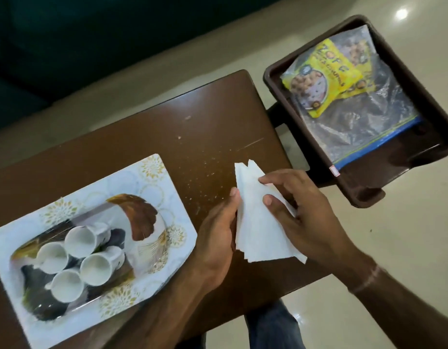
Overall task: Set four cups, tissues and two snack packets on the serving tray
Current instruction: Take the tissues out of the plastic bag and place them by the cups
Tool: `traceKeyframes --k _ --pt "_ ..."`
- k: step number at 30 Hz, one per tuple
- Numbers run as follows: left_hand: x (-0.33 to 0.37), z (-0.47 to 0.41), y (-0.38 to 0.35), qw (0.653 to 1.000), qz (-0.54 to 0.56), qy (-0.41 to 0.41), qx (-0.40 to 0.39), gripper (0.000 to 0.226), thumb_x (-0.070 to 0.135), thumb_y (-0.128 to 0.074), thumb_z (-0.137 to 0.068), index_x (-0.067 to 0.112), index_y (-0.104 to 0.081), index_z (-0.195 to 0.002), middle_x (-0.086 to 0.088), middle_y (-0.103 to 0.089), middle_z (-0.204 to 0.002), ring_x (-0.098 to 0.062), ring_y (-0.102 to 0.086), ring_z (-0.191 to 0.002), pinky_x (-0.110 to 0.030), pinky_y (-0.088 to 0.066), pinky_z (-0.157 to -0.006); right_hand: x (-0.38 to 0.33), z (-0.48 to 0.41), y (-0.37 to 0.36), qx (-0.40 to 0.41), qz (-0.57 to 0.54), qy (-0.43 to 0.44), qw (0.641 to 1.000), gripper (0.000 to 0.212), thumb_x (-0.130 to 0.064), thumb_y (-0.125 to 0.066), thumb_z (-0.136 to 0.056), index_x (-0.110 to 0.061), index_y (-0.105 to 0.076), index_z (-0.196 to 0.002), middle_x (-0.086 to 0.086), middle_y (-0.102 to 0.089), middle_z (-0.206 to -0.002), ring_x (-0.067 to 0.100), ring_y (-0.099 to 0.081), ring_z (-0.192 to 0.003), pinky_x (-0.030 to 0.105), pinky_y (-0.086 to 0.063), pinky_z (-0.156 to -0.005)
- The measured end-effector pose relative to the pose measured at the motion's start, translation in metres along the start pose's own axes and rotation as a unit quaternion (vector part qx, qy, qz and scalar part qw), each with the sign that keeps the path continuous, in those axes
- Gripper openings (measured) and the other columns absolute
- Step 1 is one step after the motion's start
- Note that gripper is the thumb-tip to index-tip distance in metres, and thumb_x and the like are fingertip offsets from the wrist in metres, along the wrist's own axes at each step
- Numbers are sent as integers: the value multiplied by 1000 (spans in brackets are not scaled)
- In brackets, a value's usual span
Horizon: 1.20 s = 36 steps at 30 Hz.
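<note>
A white patterned serving tray (pixel 152 177) lies on the left of the brown table. Several white cups (pixel 79 239) stand clustered on its near half. Both hands hold a stack of white tissues (pixel 255 222) over the table, right of the tray. My left hand (pixel 215 235) grips the stack's left edge. My right hand (pixel 301 212) rests its fingers on top of the stack. Two yellow snack packets (pixel 326 71) lie in a dark brown bin at the upper right, off the table.
The dark brown bin (pixel 273 79) sits on a stand beside the table's far right corner, holding a clear zip bag (pixel 364 129) with a blue strip. The brown table (pixel 192 117) bears crumbs. Pale floor tiles surround it; my knee shows below.
</note>
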State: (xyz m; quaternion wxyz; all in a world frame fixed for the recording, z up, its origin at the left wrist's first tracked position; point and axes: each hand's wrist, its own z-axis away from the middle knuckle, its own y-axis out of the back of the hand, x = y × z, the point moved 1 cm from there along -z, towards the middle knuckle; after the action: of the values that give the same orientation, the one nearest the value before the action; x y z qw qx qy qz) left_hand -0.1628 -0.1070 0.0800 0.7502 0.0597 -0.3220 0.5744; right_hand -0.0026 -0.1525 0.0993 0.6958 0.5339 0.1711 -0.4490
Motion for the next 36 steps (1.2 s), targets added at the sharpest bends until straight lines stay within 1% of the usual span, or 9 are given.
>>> traceKeyframes --k 2,6,10,12,17,23,29,33,36 --pt "-1 7 7 1000 -5 -24 0 47 84 -62 -65 58 -69 -104 14 -76 -107 -12 -74 -100 -29 -60 -77 -10 -1 -10 8 10 5 1000 35 -57 -48 -87 -44 -52 -119 -10 -51 -135 0 -53 -102 4 -40 -83" --pt "-7 18 21 996 -8 -84 28 34 58 -71 -76 57 -67 -109 15 -76 -109 -10 -73 -101 -28 -61 -75 -26 2 -30 24 16 -3 1000 48 -58 -51 -86 -29 -58 -124 -8 -55 -129 -1 -55 -96 5 -41 -79" --pt "-17 27 33 994 48 -90 48 50 68 -69 -74 46 -67 -119 8 -75 -116 -19 -73 -107 -41 -62 -86 -40 5 -44 19 -24 -39 999 38 -59 -56 -79 -35 -55 -108 -16 -57 -116 -2 -59 -90 -1 -45 -64" --pt "-19 30 38 991 87 -83 62 59 77 -65 -73 42 -68 -121 5 -74 -119 -22 -71 -111 -45 -59 -91 -45 6 -48 17 -60 -58 996 37 -61 -56 -77 -34 -56 -102 -18 -59 -110 -2 -62 -88 -1 -45 -65" --pt "-23 33 49 987 90 -92 95 40 70 -62 -74 48 -71 -105 14 -76 -107 -11 -74 -100 -26 -60 -76 -55 10 -58 3 -188 -109 976 28 -53 -60 -83 -31 -56 -100 -16 -65 -100 -6 -64 -88 7 -50 -60" --pt "-27 36 57 982 111 -98 120 34 63 -63 -77 46 -72 -105 15 -76 -108 -11 -73 -102 -27 -60 -76 -63 7 -64 16 -252 -119 960 21 -33 -67 -91 -27 -60 -110 -15 -70 -101 1 -70 -89 13 -55 -64" --pt "-22 34 65 980 143 -72 120 29 57 -59 -80 50 -72 -105 13 -76 -111 -14 -73 -104 -35 -61 -82 -70 4 -65 -21 -240 -98 966 15 -34 -68 -90 -32 -66 -104 -22 -70 -99 2 -68 -91 13 -55 -65" --pt "-18 34 70 976 156 -60 140 48 59 -57 -79 39 -67 -122 5 -72 -121 -23 -69 -112 -48 -59 -93 -71 -3 -64 -84 -326 -159 928 28 -36 -71 -80 -25 -73 -106 -9 -70 -119 16 -69 -103 29 -61 -81" --pt "-16 36 73 975 156 -62 148 55 58 -56 -81 34 -63 -129 2 -68 -130 -24 -65 -119 -53 -53 -101 -72 -11 -65 -126 -367 -188 902 26 -31 -73 -80 -19 -76 -103 -4 -73 -117 21 -72 -102 31 -61 -78"
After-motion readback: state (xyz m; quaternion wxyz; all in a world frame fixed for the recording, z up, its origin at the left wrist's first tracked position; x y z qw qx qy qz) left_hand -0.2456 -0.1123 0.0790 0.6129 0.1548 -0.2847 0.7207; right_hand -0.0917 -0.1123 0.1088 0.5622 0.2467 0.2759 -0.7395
